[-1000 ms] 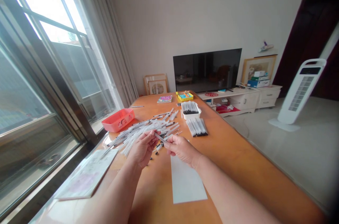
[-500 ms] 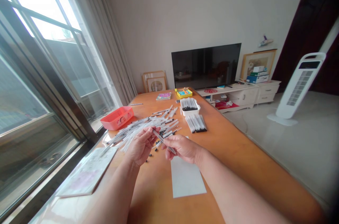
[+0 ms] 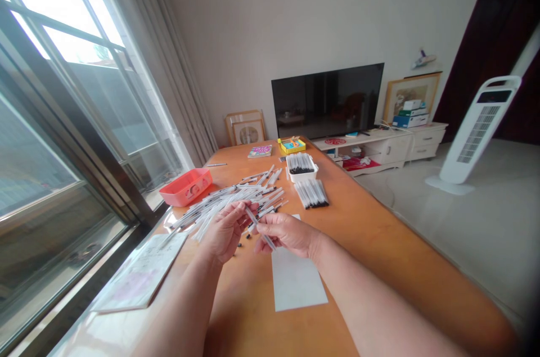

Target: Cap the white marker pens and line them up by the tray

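Note:
Both of my hands grip one slim pen [image 3: 268,241] with a clear barrel, held slanted over the table. My left hand [image 3: 230,226] pinches its upper end. Fingers of my right hand [image 3: 287,231] close round it lower down, and the tip is hard to make out. Just beyond my hands lies a loose heap of pens and clear barrels [image 3: 228,201]. Small black caps [image 3: 239,244] are scattered beside my left hand. A white sheet of paper [image 3: 298,284] lies below my right hand. Farther right sits a neat row of black-ended pens [image 3: 311,194].
A white basket [image 3: 302,176] of pens stands behind the row. The red plastic tray [image 3: 185,188] is at the left, near the window. A booklet [image 3: 139,275] lies front left. At the far end are a yellow box [image 3: 292,147] and a colourful book [image 3: 260,151].
The pen's position between my fingers has shifted slightly, and my right hand has moved a little left. The whole view has tilted slightly downward.

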### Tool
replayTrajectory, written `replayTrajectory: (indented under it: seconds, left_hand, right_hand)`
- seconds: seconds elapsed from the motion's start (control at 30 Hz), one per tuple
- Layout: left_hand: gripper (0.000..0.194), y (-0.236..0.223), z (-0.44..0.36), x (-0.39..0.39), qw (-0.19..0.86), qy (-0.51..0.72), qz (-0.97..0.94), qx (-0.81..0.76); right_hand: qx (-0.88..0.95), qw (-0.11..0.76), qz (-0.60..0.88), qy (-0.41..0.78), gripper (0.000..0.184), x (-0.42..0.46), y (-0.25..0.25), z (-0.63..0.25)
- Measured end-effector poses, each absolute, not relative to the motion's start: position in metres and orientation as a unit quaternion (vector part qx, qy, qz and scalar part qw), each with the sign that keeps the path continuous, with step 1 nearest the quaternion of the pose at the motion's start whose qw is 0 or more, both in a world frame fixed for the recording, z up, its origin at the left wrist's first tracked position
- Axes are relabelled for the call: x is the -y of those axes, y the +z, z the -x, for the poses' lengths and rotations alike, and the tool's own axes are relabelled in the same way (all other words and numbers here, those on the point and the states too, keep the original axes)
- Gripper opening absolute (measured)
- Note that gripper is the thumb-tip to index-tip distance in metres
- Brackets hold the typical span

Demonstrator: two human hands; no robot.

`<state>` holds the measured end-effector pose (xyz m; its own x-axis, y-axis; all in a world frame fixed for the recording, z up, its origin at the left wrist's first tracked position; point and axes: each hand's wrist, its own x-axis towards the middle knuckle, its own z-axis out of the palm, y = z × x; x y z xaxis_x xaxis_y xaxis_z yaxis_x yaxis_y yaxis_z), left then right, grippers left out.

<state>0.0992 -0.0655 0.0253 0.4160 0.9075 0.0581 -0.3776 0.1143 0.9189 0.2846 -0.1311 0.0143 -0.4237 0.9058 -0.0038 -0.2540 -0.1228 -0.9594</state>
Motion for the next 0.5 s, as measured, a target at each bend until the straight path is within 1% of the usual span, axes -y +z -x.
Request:
replayTrajectory:
  seconds: [0.07, 0.13, 0.23, 0.3, 0.37, 0.43, 0.5]
  left_hand:
    - [0.033, 0.025, -0.099, 0.065, 0.675, 0.471, -0.488, -0.290]
    - [0.038, 0.025, -0.097, 0.063, 0.637, 0.488, -0.502, -0.322]
    - [0.032, 0.021, -0.093, 0.058, 0.537, 0.488, -0.562, -0.397]
    - [0.024, 0.016, -0.091, 0.055, 0.451, 0.444, -0.630, -0.450]
    - [0.018, 0.010, -0.092, 0.054, 0.368, 0.369, -0.691, -0.501]
    - [0.015, 0.005, -0.094, 0.053, 0.306, 0.290, -0.729, -0.540]
    - [0.013, 0.002, -0.096, 0.053, 0.259, 0.244, -0.750, -0.557]
  right_hand:
    - [0.493, 0.454, 0.343, 0.659, 0.038, 0.128, 0.012, -0.288]
    - [0.467, 0.498, 0.377, 0.626, 0.036, 0.122, 0.010, -0.295]
    - [0.420, 0.567, 0.427, 0.566, 0.036, 0.114, 0.006, -0.305]
    - [0.386, 0.601, 0.439, 0.546, 0.038, 0.110, 0.004, -0.309]
    - [0.353, 0.624, 0.442, 0.539, 0.039, 0.108, 0.003, -0.310]
    - [0.332, 0.637, 0.443, 0.537, 0.040, 0.108, 0.002, -0.310]
    - [0.322, 0.641, 0.445, 0.537, 0.040, 0.108, 0.001, -0.309]
